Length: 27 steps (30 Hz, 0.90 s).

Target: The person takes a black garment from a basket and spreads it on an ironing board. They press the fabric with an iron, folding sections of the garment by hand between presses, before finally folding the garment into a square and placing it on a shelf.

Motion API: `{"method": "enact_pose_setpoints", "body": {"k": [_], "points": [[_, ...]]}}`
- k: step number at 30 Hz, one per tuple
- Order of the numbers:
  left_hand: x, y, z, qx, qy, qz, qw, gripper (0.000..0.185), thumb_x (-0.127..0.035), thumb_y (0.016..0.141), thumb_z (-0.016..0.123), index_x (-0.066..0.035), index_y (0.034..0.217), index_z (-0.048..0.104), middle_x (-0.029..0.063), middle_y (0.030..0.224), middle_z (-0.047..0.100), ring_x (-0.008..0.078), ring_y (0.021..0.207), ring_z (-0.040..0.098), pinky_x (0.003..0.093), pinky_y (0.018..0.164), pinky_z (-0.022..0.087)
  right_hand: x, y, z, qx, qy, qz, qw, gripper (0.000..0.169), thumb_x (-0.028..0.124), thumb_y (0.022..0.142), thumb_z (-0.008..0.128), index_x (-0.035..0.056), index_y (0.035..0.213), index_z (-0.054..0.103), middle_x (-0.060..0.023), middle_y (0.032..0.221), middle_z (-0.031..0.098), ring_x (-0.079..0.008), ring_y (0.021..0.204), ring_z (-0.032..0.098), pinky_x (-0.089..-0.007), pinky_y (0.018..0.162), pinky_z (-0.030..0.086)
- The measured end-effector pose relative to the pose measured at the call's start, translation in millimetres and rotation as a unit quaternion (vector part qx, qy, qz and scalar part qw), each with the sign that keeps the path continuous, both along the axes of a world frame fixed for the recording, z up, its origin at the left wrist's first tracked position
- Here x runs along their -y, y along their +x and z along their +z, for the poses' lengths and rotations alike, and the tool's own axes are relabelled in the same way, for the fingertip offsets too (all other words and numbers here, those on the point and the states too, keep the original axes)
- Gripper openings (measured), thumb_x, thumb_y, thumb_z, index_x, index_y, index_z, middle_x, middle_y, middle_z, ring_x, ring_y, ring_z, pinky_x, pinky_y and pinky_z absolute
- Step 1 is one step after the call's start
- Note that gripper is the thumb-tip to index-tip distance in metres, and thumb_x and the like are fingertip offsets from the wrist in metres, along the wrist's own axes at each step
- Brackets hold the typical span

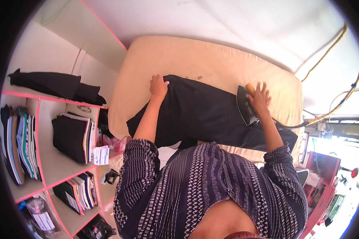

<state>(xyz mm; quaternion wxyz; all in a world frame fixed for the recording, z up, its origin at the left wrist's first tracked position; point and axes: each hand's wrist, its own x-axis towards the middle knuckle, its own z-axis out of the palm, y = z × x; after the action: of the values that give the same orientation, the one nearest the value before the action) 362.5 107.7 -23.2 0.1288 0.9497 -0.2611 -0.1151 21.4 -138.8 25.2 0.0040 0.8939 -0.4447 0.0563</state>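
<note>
A black garment, perhaps trousers (203, 110), lies across the beige padded ironing surface (221, 56), its near side hanging over the front edge. My left hand (159, 86) is at the garment's upper left corner, fingers curled on its edge; whether it pinches the cloth is hard to see. On the right part of the garment rests an electric iron (246, 106) with a dark body and an orange-brown handle. My right hand (261, 97) is right over the handle, the thumb near it and the fingers spread; a firm grip does not show.
At the left, pink-edged shelves (68, 176) hold folded clothes (70, 137) and plastic bags. Black cloth (48, 83) lies on the top shelf. The iron's cord (326, 115) runs up to the right. A red cabinet (320, 185) stands at the right.
</note>
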Motion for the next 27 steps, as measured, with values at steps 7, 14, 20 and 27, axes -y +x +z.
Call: {"method": "enact_pose_setpoints", "body": {"k": [7, 14, 20, 27], "points": [[58.2, -64.4, 22.1, -0.059, 0.056, -0.091, 0.993, 0.037, -0.033, 0.083, 0.064, -0.002, 0.102, 0.058, 0.011, 0.101, 0.059, 0.0254, 0.102, 0.054, 0.0348, 0.081, 0.046, -56.1, 72.8, -19.8, 0.332, 0.301, 0.187, 0.874, 0.032, 0.026, 0.076, 0.068, 0.0026, 0.098, 0.065, -0.0153, 0.09, 0.063, -0.0278, 0.082, 0.062, -0.0377, 0.074, 0.049], [100.3, -107.6, 24.7, -0.662, -0.395, 0.004, 0.636, 0.021, -0.015, 0.092, 0.048, -0.002, 0.105, 0.058, 0.0073, 0.108, 0.059, 0.0188, 0.104, 0.053, 0.0321, 0.087, 0.043, -51.3, 114.1, -28.9, 0.42, 0.476, -0.038, 0.772, 0.059, 0.032, 0.076, 0.07, -0.0023, 0.119, 0.048, -0.024, 0.111, 0.058, -0.0344, 0.101, 0.058, -0.0381, 0.083, 0.048], [97.7, -128.8, 6.1, -0.617, -0.321, 0.113, 0.709, 0.033, -0.016, 0.095, 0.043, -0.004, 0.126, 0.046, 0.0102, 0.123, 0.052, 0.0217, 0.114, 0.049, 0.034, 0.099, 0.039, -67.0, 106.2, 4.5, 0.443, 0.426, 0.054, 0.788, 0.042, 0.013, 0.075, 0.064, -0.0036, 0.112, 0.051, -0.0261, 0.104, 0.06, -0.0396, 0.102, 0.056, -0.0407, 0.088, 0.045], [109.5, -133.7, -11.8, -0.555, -0.361, 0.201, 0.722, 0.04, -0.023, 0.094, 0.048, -0.004, 0.129, 0.043, 0.0093, 0.125, 0.049, 0.0208, 0.115, 0.048, 0.0316, 0.097, 0.04, -78.7, 111.4, 19.9, 0.419, 0.43, 0.058, 0.797, 0.039, 0.014, 0.077, 0.062, -0.0061, 0.11, 0.053, -0.0266, 0.105, 0.06, -0.0397, 0.101, 0.057, -0.0408, 0.087, 0.046]]}}
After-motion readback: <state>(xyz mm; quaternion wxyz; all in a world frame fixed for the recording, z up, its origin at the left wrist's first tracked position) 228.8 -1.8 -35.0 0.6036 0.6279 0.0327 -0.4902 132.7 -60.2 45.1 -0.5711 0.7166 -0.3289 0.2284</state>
